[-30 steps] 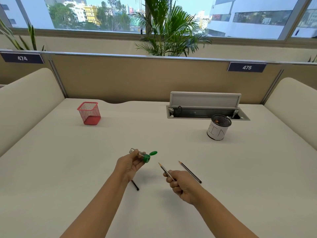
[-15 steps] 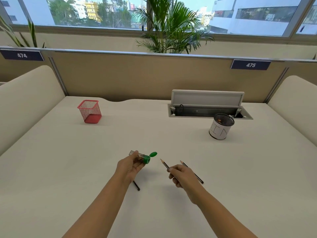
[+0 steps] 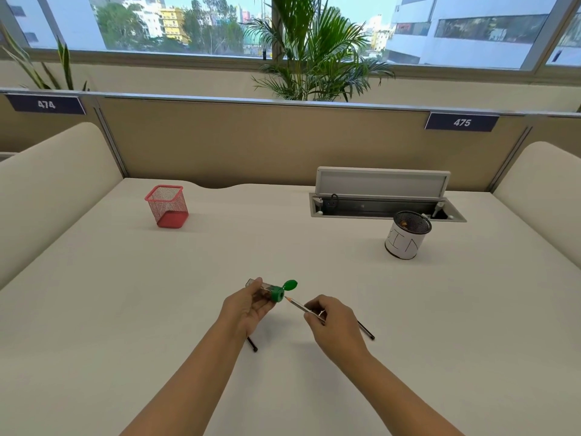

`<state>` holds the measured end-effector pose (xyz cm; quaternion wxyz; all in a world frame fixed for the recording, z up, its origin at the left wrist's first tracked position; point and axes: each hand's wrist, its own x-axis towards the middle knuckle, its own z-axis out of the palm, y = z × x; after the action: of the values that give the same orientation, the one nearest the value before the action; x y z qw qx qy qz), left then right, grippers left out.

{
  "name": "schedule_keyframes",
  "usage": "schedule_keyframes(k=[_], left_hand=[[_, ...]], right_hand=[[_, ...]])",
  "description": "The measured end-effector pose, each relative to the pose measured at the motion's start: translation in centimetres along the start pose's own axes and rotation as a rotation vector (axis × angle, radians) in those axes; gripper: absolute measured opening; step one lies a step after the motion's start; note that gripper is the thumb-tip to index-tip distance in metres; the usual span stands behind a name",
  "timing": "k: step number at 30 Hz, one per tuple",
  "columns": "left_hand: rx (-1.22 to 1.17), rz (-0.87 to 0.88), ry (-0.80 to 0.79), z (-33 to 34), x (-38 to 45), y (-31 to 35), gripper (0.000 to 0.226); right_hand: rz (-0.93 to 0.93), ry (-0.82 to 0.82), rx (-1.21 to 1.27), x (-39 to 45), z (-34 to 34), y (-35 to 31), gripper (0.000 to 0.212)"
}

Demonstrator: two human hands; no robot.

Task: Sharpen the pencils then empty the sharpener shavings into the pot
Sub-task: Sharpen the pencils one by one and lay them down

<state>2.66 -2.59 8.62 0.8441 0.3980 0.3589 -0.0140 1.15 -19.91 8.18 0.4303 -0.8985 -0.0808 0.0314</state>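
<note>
Pencil tip at sharpener mouth

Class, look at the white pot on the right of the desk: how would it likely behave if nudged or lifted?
The white pot is probably light: it looks like thin mesh wrapped in paper. It already seems to lean slightly, so a push near the rim might tip it. Being round, it would likely roll once over.
</note>
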Motion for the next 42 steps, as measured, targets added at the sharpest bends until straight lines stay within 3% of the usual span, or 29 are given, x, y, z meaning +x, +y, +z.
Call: schedule_keyframes(k=[29, 37, 40, 41, 42], left_hand=[[0.012, -0.001, -0.019, 0.0, -0.6, -0.3, 0.013], [0.050, 0.009, -0.055, 0.7, -1.4, -0.5, 0.014], [0.067, 0.043, -0.055, 0.9, -1.4, -0.5, 0.014], [0.080, 0.054, -0.070, 1.0, -1.4, -0.5, 0.014], [0.106, 0.065, -0.092, 0.9, -1.4, -0.4, 0.015]], right_hand=[[-0.148, 0.088, -0.218, -0.5, 0.4, 0.1, 0.012], [-0.289, 0.091, -0.351, -0.5, 0.5, -0.5, 0.022], [-0.359, 0.171, -0.458, -0.6, 0.7, -0.9, 0.005], [-0.357, 0.189, -0.514, -0.7, 1.0, -1.2, 0.009], [-0.298, 0.108, -0.448, -0.8, 1.1, -1.3, 0.004]])
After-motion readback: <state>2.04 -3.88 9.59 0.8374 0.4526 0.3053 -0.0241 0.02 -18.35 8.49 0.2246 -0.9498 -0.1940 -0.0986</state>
